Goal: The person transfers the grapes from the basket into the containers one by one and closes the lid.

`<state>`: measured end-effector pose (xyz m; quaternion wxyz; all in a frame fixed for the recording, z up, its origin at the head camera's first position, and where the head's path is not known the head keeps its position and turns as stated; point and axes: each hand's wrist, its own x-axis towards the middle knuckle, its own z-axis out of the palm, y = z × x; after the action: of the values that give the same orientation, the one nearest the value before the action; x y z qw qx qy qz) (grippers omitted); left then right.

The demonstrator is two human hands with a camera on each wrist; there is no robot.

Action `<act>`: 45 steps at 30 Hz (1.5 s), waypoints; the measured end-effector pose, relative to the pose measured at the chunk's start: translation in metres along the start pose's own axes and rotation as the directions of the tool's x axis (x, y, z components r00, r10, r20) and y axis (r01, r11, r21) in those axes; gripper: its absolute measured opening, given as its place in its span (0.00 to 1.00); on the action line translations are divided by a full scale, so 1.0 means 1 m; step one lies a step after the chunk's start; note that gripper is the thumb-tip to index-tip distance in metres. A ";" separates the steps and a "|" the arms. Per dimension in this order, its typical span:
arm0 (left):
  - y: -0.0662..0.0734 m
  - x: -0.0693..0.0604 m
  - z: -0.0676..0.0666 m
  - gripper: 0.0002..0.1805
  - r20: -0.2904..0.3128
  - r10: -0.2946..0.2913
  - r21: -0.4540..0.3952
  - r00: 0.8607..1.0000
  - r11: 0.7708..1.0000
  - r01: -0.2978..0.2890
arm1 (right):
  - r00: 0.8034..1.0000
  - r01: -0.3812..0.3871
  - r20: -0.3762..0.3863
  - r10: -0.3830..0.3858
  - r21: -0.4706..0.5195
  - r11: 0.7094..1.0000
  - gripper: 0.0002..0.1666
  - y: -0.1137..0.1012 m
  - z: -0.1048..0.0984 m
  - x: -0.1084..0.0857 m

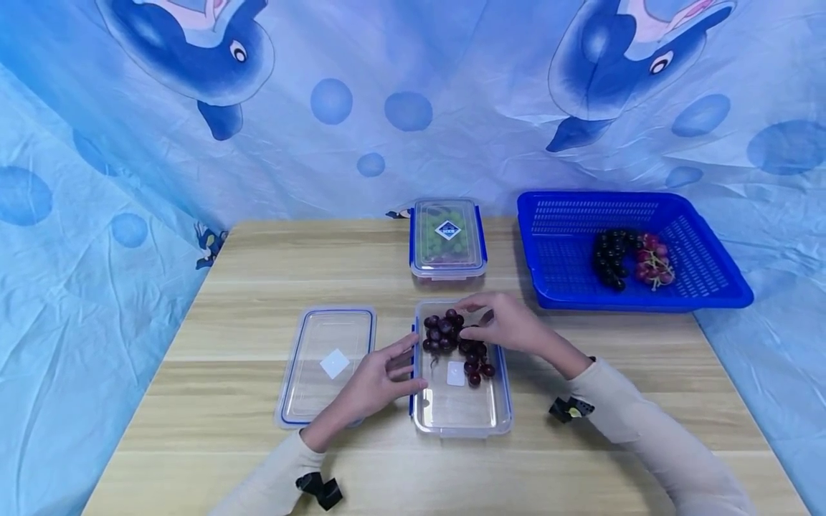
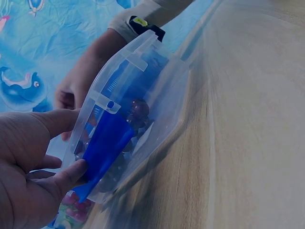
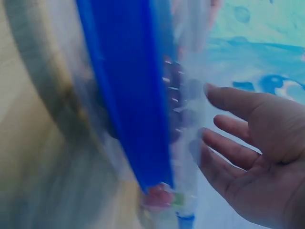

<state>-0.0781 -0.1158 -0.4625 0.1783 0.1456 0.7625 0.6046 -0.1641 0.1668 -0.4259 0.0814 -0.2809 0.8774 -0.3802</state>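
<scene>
Steady box (image 1: 461,413) with wide-spread fingers of left hand (image 1: 376,381); with loosely parted fingers of right hand (image 1: 508,326), nudge grapes (image 1: 442,332) gently flat.

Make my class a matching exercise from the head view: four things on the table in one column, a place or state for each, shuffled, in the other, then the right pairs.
Things
1. Blue basket
2. Lidded container
3. Loose lid
4. Open container

Places and states
A. Lies flat, left of the fourth thing
B. Stands between the left hand and the right hand
C. Has black grapes and red grapes inside
D. Closed, with green fruit showing through

Right pairs: 1-C, 2-D, 3-A, 4-B
</scene>
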 end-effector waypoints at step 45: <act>-0.001 -0.002 0.001 0.47 0.003 -0.006 -0.026 1.000 1.000 0.006 | 0.726 -0.664 -0.227 0.649 0.013 0.748 0.61 0.167 -0.207 -0.053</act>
<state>-0.0759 -0.1161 -0.4637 0.1831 0.1421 0.7546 0.6139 -0.2658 0.4169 -0.4045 0.1045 0.0882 0.9359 -0.3246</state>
